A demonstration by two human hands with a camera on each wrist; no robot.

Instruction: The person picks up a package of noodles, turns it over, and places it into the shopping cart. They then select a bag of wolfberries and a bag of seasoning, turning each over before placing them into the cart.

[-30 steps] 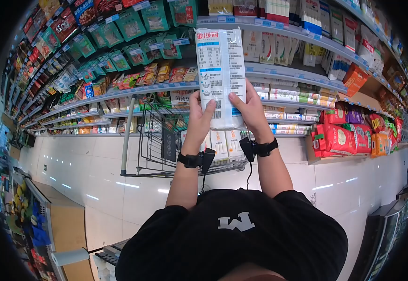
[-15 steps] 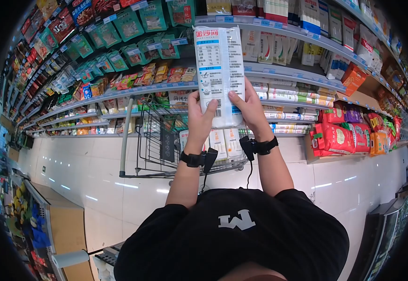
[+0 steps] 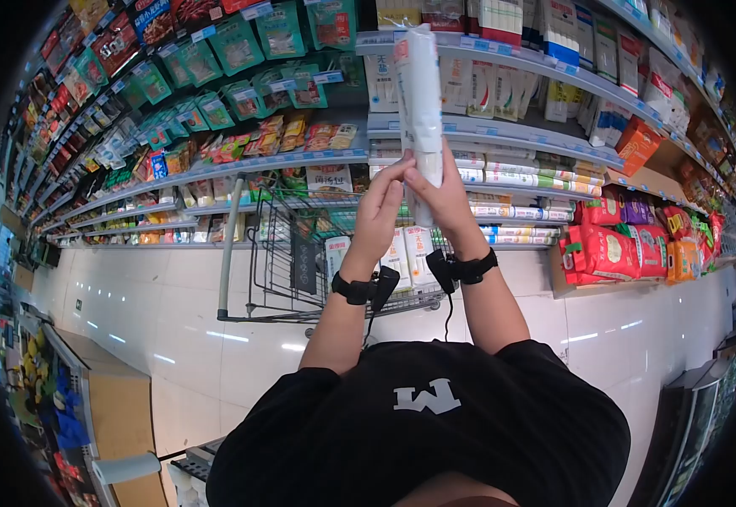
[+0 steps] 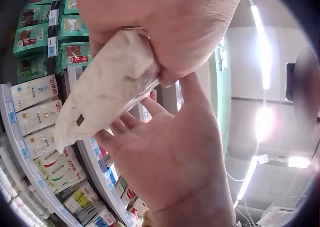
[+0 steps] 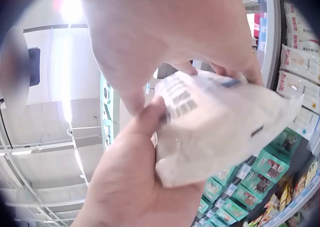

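Note:
A white plastic package with red print [image 3: 423, 93] is held upright over the cart, its narrow side towards the head view. My right hand [image 3: 442, 196] grips its lower end, thumb in front. Against the lower left edge, my left hand [image 3: 380, 211] holds it too, fingertips close to the right thumb. The left wrist view has the package [image 4: 107, 86] between the left hand [image 4: 165, 21] above and the right hand [image 4: 167, 157] below, with fingers behind it. A barcode shows on the package [image 5: 215, 127] in the right wrist view, beside the left thumb.
A wire shopping cart [image 3: 304, 262] stands below, with white packages [image 3: 419, 253] inside. Shelves [image 3: 520, 133] of packaged goods run across the front; green pouches [image 3: 280, 36] hang at upper left. Red bags [image 3: 608, 249] are stacked at the right.
The package has turned from its broad printed back to its narrow side and moved slightly right. The left hand has shifted right, closer to the right hand.

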